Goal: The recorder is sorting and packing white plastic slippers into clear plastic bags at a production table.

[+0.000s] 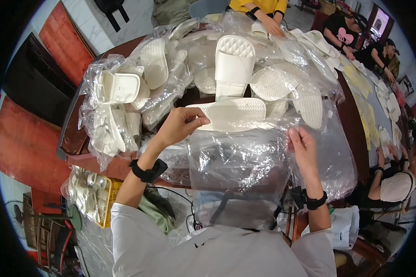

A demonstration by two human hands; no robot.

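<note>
Clear bag (238, 161) between both hands' fingers (196, 121)

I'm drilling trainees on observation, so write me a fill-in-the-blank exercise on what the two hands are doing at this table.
1. Both hands hold open a clear ____ bag.
2. The left hand pinches the bag's edge just below a white foam ____ lying sole-up.
3. The right hand grips the bag's ____ edge.
4. Each wrist wears a ____ strap.

Missing words: plastic; slipper; right; black
</note>
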